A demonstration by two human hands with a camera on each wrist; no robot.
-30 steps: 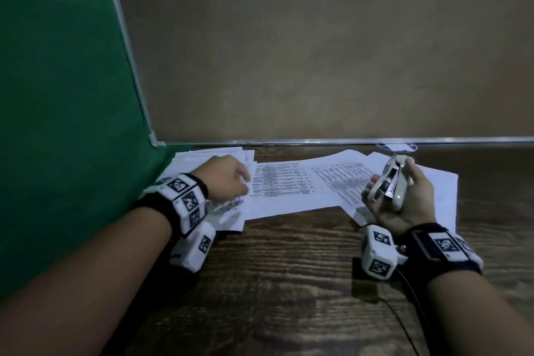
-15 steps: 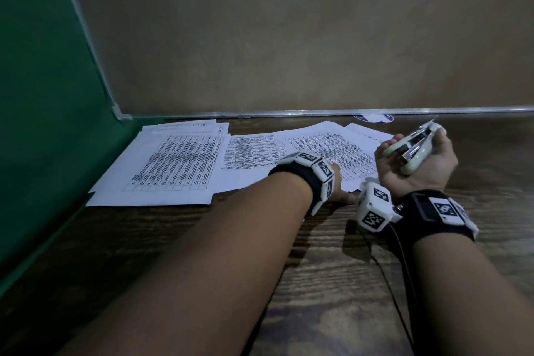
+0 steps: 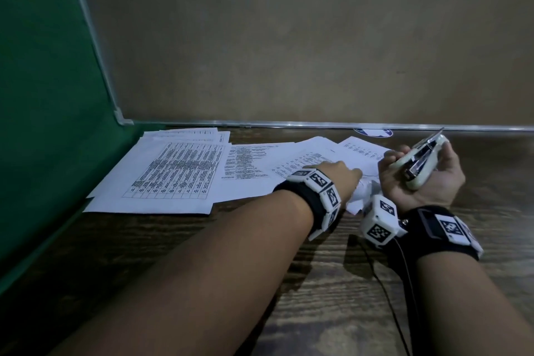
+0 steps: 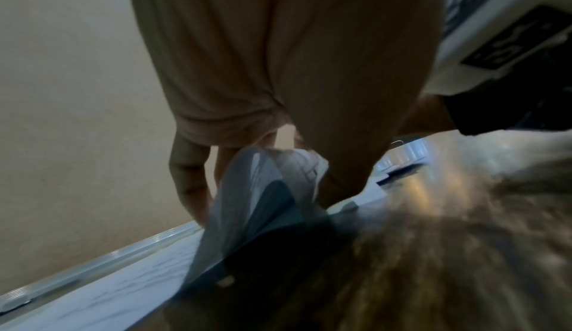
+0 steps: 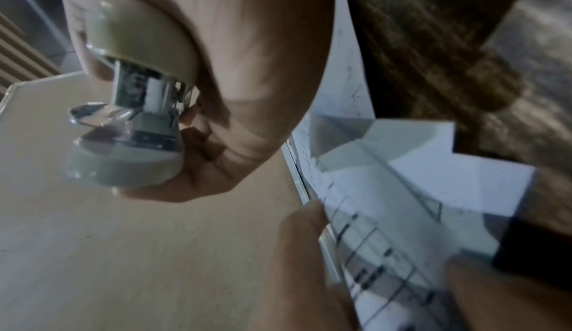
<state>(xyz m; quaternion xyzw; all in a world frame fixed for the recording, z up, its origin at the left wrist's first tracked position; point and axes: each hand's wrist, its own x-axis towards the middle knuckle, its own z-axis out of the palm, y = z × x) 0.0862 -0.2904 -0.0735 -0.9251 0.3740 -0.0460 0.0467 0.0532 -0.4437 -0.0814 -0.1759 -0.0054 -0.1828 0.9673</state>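
Note:
Printed sheets lie spread over the back of a dark wooden table point(image 3: 202, 254). My left hand point(image 3: 357, 179) reaches across to the right-hand sheets point(image 3: 361, 150) and pinches their near corner, which curls up crumpled point(image 3: 362, 196). In the left wrist view the fingers and thumb point(image 4: 340, 177) grip a bent sheaf of paper point(image 4: 263, 189). Just to its right, my right hand point(image 3: 416, 170) is turned palm up and holds a white stapler point(image 3: 427, 153), nose pointing away. The right wrist view shows the stapler point(image 5: 133, 92) in the palm, its metal mouth slightly agape.
A neat stack of table printouts point(image 3: 173, 173) lies at the left, with more sheets point(image 3: 251, 165) in the middle. A green panel point(image 3: 43, 124) walls the left side and a beige board point(image 3: 289, 37) the back. A round sticker point(image 3: 372, 132) and a wrist cable point(image 3: 387, 298) are on the table.
My left hand left the left stack and crossed to the right-hand sheets, where it now lifts their corner. The right hand with the stapler rose a little and shifted right.

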